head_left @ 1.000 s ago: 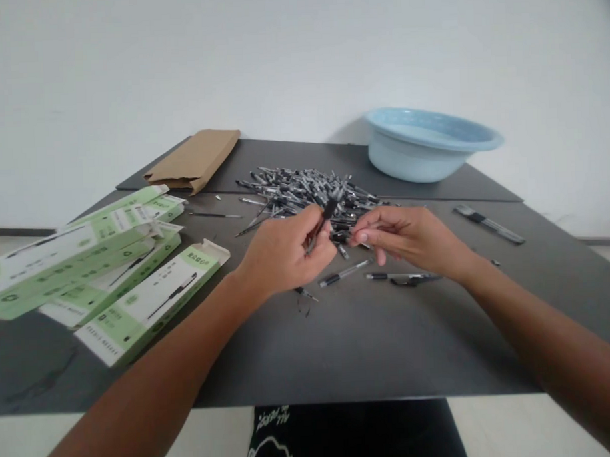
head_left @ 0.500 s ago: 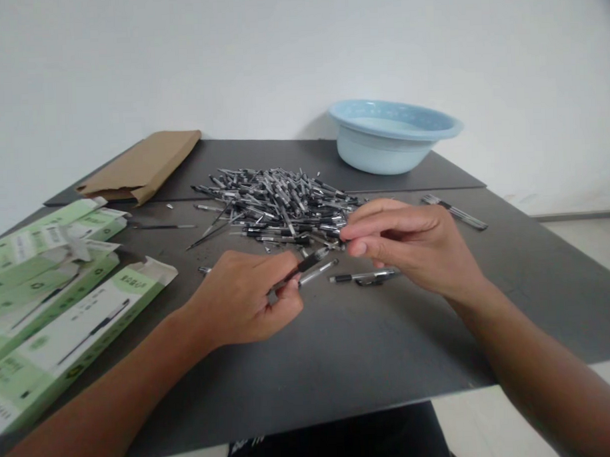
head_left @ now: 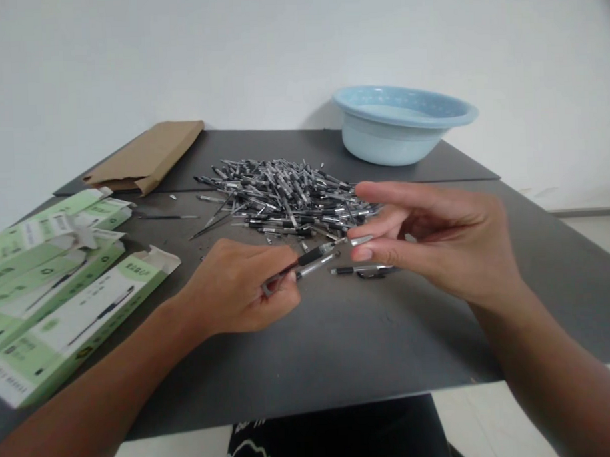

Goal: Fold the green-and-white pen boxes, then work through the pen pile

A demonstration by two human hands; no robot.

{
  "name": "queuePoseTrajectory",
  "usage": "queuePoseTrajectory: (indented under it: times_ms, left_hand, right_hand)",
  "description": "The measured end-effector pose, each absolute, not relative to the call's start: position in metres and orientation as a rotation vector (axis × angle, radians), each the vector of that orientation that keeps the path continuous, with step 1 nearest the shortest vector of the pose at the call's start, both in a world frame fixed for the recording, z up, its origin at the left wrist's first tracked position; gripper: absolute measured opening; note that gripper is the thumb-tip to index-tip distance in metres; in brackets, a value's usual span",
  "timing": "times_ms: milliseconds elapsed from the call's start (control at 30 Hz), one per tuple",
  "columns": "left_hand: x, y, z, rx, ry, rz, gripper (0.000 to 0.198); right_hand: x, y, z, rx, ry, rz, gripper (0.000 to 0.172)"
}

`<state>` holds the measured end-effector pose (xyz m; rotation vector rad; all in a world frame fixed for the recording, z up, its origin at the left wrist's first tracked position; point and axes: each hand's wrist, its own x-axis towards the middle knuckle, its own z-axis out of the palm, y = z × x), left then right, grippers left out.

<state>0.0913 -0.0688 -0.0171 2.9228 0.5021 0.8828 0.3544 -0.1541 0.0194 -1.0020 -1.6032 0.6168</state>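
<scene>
My left hand point(head_left: 237, 287) is closed around a clear pen with a black grip point(head_left: 310, 256), its front end pointing right. A second clear pen piece point(head_left: 317, 265) sticks out of the same fist, just below the first. Between thumb and fingers, my right hand point(head_left: 440, 240) pinches a small silver cone-shaped pen tip point(head_left: 360, 240). That tip is right at the pen's front end; whether they touch I cannot tell. Beneath the hands lie loose pen parts point(head_left: 359, 271) on the dark table. Behind them spreads a large pile of pens and pen parts point(head_left: 283, 189).
Green and white pen boxes point(head_left: 82, 316) overlap at the left. A brown paper envelope point(head_left: 149, 154) lies at the back left, and a light blue basin point(head_left: 395, 142) stands at the back right. A thin dark refill point(head_left: 167, 216) lies near the boxes.
My right hand has moved slightly right and opened its upper fingers, and the silver tip now shows in its pinch. My left hand keeps its hold. The view has shifted a little.
</scene>
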Motion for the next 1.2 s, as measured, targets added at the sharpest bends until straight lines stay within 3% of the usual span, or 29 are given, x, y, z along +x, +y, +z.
queuePoseTrajectory:
  times_ms: [1200]
  left_hand:
    - [0.089, -0.079, -0.012, 2.873, 0.438, 0.886, 0.014]
  right_hand:
    - [0.339, -0.156, 0.021, -1.01, -1.484, 0.573, 0.03]
